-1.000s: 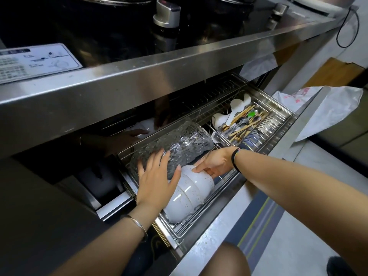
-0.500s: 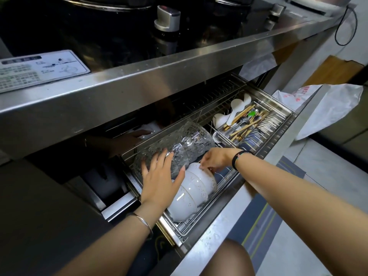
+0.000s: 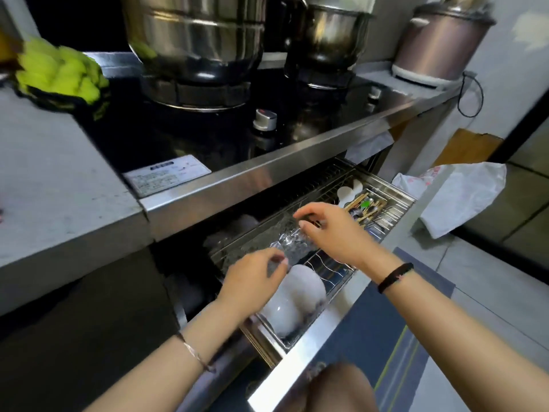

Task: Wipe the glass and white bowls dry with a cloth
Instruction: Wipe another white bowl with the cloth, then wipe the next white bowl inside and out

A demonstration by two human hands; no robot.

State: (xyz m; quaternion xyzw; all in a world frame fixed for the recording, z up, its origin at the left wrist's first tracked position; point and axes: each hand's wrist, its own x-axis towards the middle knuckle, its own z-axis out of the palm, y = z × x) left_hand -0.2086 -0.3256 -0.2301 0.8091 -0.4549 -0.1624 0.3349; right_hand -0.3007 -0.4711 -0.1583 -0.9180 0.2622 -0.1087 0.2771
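A stack of clear patterned glass bowls lies on its side in the pulled-out steel drawer rack. Just in front of it lies a stack of white bowls, blurred. My left hand is at the near end of the glass stack, fingertips and thumb pinching a bowl's rim. My right hand curls over the far end of the glass stack and grips it. A yellow-green cloth lies on the grey counter at the upper left, away from both hands.
Spoons and chopsticks fill the rack's right compartment. Above the drawer is a black stove with two steel pots and a rice cooker. A white plastic bag lies to the right. My knee is below the drawer front.
The view has tilted up, bringing the stove top into sight. Both hands left the white bowls and moved onto the glass bowl stack, their fingers now curled on it.
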